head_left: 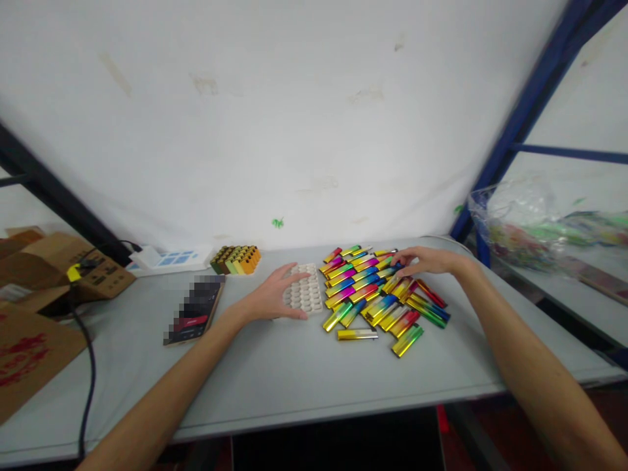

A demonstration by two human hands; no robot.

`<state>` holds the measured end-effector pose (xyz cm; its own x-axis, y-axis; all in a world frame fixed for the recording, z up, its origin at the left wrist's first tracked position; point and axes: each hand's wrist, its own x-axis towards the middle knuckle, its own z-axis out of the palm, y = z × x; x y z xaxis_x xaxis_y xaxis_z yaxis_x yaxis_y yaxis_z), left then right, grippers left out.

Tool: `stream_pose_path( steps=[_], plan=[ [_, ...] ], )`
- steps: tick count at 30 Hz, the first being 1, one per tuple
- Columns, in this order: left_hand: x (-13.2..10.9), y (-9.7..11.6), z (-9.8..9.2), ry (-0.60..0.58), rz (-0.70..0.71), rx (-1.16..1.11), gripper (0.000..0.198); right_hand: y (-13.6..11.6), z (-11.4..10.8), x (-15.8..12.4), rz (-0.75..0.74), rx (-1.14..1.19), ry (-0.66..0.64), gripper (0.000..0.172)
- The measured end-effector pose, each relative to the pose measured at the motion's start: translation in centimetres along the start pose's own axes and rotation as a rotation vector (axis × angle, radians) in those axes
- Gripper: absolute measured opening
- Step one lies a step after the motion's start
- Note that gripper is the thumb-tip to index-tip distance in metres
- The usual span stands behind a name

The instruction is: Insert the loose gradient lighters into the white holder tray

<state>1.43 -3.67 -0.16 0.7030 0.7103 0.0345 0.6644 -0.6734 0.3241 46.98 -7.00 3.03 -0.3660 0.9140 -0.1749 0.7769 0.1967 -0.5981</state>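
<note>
The left hand (272, 293) is grasping the white tray (309, 294), its thumb lying along the near edge and its fingers spreading over the cells, while the right hand (426, 260) is bending its fingertips onto the far right part of the slim pieces (366, 281); whether it is pinching one, I cannot tell. Keeping the left grip light and close to the rim would probably be steadying the tray without covering its cells, and taking a single piece by its long sides would likely be disturbing its neighbours least. The tray is sitting just left of the pieces, showing rows of rounded hollows in a matt, pale material. The pieces are lying flat and overlapping, straight-sided and glossy like foil, their gold fading into pink, blue, green or red; such smooth faces may be slipping easily under the fingers. Beyond the left hand, a yellow-and-dark block (245, 260) of upright pieces is standing packed, and a dark flat slab (201, 297), partly pixelated, is resting on the smooth grey tabletop (275, 379). Farther left, creased cardboard boxes (36, 353) are crowding the edge; far right, a crinkled clear bag (524, 222) is bulging.
</note>
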Motion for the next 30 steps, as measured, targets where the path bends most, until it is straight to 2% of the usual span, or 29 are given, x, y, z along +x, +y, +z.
stream_pose_path(
  steps=[2,6,11,16,20,25,27,30],
  plan=[
    [-0.1,-0.2,-0.1,0.019,0.002,-0.003,0.097,0.1,0.1,0.1,0.007,0.015,-0.009,0.054],
    [-0.3,-1.0,-0.7,0.136,0.015,-0.021,0.064,0.8,0.3,0.5,0.019,-0.009,-0.007,0.05],
    [-0.2,-3.2,-1.2,0.329,-0.01,0.028,0.057,1.3,0.1,0.6,-0.005,-0.028,0.054,0.047],
    [0.1,-4.2,-0.9,0.436,-0.023,0.055,0.053,0.9,-0.2,0.5,-0.084,0.107,0.131,0.047],
    [0.3,-3.4,-0.6,0.505,0.001,0.085,0.051,-0.3,0.3,0.8,-0.147,0.303,0.275,0.045],
    [0.4,-2.2,-0.3,0.526,0.05,0.09,0.048,-2.8,2.3,1.7,-0.236,0.56,0.427,0.038],
    [0.4,-2.0,-0.2,0.524,0.056,0.088,0.046,-4.2,3.3,2.0,-0.278,0.698,0.407,0.037],
    [0.4,-1.8,-0.1,0.506,0.059,0.071,0.045,-6.4,4.9,2.3,-0.322,0.862,0.295,0.032]
  ],
)
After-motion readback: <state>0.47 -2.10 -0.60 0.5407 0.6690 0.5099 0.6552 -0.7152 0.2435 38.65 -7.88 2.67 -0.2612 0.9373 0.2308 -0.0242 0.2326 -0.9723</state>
